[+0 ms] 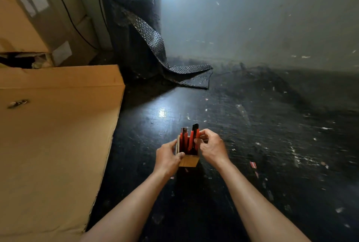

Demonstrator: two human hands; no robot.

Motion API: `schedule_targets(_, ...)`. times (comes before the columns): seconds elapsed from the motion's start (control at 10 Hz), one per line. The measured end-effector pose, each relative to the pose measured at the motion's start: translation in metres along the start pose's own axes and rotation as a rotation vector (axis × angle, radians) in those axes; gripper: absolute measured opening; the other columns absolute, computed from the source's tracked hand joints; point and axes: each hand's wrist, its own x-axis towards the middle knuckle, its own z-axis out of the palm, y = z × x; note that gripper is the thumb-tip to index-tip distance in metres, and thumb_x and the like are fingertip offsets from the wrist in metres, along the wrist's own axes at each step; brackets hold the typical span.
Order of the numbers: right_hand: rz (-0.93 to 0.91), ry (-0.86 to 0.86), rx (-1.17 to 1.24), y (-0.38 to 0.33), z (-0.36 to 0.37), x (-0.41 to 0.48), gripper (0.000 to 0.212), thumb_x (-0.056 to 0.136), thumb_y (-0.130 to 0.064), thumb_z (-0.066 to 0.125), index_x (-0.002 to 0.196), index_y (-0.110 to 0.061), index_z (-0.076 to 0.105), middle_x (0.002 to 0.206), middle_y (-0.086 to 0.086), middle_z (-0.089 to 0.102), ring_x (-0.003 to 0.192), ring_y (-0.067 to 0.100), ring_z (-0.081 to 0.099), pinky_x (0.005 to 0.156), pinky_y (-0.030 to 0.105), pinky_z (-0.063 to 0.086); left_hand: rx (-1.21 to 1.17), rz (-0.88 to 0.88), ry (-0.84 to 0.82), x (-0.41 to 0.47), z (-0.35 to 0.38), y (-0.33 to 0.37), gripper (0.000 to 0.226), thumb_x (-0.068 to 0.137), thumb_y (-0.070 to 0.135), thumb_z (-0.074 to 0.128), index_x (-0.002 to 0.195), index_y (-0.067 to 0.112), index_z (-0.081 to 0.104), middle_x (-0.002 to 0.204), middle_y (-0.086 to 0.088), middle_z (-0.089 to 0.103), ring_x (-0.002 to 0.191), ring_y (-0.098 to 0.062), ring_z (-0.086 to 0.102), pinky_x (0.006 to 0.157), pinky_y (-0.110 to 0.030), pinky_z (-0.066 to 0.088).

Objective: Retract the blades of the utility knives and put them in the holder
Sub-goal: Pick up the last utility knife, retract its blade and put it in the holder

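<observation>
1. At your far left lie flat sheets of tan corrugated cardboard [58, 125], matte and scuffed; behind them stands an upright roll of dark bubble wrap [136, 27], its dimpled tail trailing onto the floor.
2. Your left hand [168, 157] grips the left wall of the small open-topped tan holder [189, 161], which looks like cardboard or thin wood, fingers wrapped round its edge, steadying it.
3. Inside the holder stand slim red-and-black plastic utility knives [183, 140], upright and close together; no bare blade shows at their tips, though they are too small to be sure.
4. Your right hand [211, 147] pinches the right-most knife [194, 136] between thumb and fingertips, its lower part already in the holder.
5. I judge the task nearly done: seat this knife and let go. No other knife shows on the glossy, black, scratched floor [272, 144], which is littered with pale scraps.
</observation>
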Motion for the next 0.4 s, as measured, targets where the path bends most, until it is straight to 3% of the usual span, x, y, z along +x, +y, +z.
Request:
schedule_targets(0.2,0.034,-0.032,-0.064,-0.002,0.0,0.002,0.01,0.095,-0.021,0.066,0.101,-0.019,0.073,0.101,0.002,0.077,0.095,0.021,0.071,0.085,0.04,0.058,-0.056,0.032,0.026,0.009,0.002,-0.006,0.053,0.086,0.006,0.08,0.135,0.024,0.068,0.127,0.0,0.075,0.12,-0.014,0.069,0.108,-0.039,0.053)
schedule_targets(0.4,0.0,-0.021,-0.068,-0.007,-0.014,-0.01,0.019,0.096,-0.023,0.067,0.114,-0.017,0.071,0.108,0.001,0.074,0.1,0.017,0.069,0.087,0.036,0.058,-0.053,0.016,0.021,0.004,-0.001,-0.013,0.059,0.086,0.017,0.083,0.141,0.013,0.062,0.136,-0.006,0.07,0.127,-0.022,0.065,0.106,-0.041,0.055)
